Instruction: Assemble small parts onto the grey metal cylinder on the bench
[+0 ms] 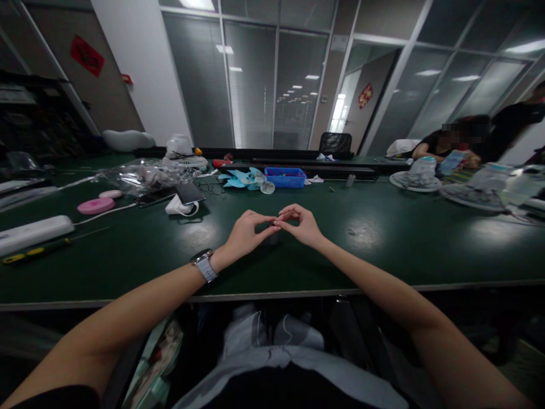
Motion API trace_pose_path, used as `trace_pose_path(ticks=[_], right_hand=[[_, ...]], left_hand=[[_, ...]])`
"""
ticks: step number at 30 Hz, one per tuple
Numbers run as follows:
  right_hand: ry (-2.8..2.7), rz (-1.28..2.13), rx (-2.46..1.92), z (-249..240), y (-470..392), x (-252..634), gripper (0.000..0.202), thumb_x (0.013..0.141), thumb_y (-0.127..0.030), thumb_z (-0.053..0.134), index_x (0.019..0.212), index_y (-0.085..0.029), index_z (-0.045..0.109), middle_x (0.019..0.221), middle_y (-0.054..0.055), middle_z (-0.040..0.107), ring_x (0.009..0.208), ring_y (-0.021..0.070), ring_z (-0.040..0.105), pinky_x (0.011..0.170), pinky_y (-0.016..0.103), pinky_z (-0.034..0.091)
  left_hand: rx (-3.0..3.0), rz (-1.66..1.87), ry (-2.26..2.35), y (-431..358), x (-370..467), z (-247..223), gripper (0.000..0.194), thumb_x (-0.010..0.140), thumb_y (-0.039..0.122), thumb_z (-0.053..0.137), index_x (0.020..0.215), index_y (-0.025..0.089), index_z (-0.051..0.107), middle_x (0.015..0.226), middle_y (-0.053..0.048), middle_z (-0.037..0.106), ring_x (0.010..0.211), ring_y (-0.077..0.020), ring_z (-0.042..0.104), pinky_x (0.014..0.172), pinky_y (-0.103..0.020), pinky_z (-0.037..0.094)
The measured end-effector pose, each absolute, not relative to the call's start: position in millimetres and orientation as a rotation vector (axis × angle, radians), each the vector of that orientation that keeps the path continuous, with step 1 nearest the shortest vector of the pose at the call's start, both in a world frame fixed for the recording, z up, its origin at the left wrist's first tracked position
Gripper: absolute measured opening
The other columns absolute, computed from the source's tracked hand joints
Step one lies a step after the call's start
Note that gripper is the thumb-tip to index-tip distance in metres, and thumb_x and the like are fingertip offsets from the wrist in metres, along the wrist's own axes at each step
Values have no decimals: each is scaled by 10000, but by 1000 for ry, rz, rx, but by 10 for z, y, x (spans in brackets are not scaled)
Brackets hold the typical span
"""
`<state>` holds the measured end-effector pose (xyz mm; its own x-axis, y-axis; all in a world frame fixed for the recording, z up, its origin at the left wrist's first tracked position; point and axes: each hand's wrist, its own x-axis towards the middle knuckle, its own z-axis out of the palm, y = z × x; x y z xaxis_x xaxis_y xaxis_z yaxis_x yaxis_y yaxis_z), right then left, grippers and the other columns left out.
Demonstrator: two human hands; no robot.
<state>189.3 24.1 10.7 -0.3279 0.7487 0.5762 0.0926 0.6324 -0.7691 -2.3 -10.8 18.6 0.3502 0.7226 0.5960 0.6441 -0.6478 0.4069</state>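
My left hand [246,234] and my right hand [303,226] meet at the fingertips over the green tabletop [323,267]. Both are closed in a pinch, thumbs and fingers pressed together around something very small and dark. What it is I cannot make out, since the fingertips cover most of it. A dim grey shape on the table shows just below the fingertips, too blurred to name. On my left wrist is a watch [206,266] with a light grey strap.
Ahead lie blue fan blades [242,178] and a blue tray [285,177]. To the left are a phone [189,193], a white charger [181,205], a pink disc [96,205], a screwdriver [36,251] and a power strip [34,234]. Fan parts [417,176] and a seated person are at right.
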Motion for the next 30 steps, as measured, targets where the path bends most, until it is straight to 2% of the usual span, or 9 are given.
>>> trace_pose_path(ticks=[14, 22, 27, 30], right_hand=[[-1837, 651, -626, 154, 212, 1866, 273, 736, -337, 727, 914, -170, 605, 862, 50, 701, 803, 171, 691, 779, 327, 551], [-1889, 626, -631, 169, 177, 1851, 219, 772, -327, 688, 923, -175, 640, 870, 48, 694, 819, 173, 683, 802, 330, 538], [-1715, 830, -643, 78, 286, 1896, 281, 773, -254, 650, 1036, -192, 574, 928, 51, 687, 879, 172, 662, 843, 346, 519], [-1704, 1096, -667, 9, 365, 1937, 374, 711, -174, 627, 1075, -209, 546, 1035, 54, 673, 936, 177, 647, 884, 372, 505]], left_hand=[[2474, 1244, 1259, -94, -19, 169, 363, 814, 469, 611, 1082, 235, 681, 991, -37, 720, 890, -214, 595, 768, -336, 456], [2330, 1211, 1301, -45, -25, 139, 380, 780, 521, 620, 1030, 248, 705, 961, -45, 724, 843, -213, 622, 686, -310, 479], [2343, 1206, 1263, -47, -14, 130, 348, 811, 498, 593, 1042, 262, 705, 963, -40, 722, 864, -216, 615, 708, -323, 481], [2346, 1209, 1264, -44, -10, 129, 332, 801, 495, 606, 1004, 255, 714, 955, -39, 719, 887, -221, 611, 713, -322, 478]])
